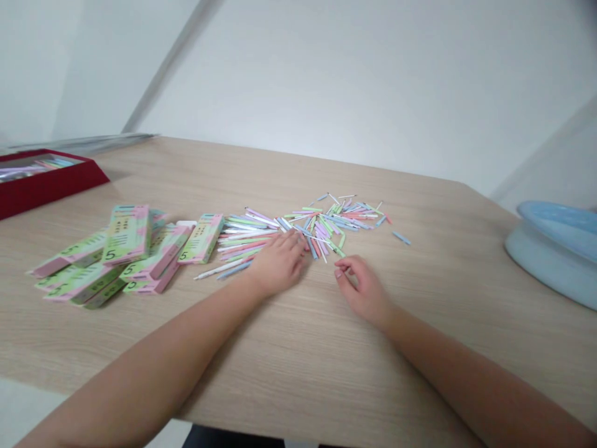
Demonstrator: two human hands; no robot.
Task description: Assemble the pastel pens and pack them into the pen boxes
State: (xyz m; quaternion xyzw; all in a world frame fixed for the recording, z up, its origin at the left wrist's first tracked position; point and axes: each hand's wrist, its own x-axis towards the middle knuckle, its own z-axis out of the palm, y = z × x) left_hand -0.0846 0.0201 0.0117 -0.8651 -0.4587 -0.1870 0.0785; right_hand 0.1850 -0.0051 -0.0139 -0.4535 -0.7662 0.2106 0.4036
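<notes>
Pastel pens (252, 231), in white, green, lilac, pink and blue, lie in a rough row on the table. My left hand (280, 261) rests palm down over their right ends, its fingers stretched forward and covering some of them. To the right spreads a looser heap of short coloured pieces and thin white sticks (333, 218), some with dark tips. My right hand (364, 289) is just in front of this heap, thumb and fingers pinched together close to a green piece (338, 250). Whether anything is between those fingertips is too small to tell.
Left of the pens, several green-and-pink boxes (128, 233) marked 5 lie stacked, one box (202, 238) beside the row. A red open box (56, 186) with more pens stands far left. A pale blue round object (550, 249) sits at the right edge. Behind the table (298, 367) is a white wall.
</notes>
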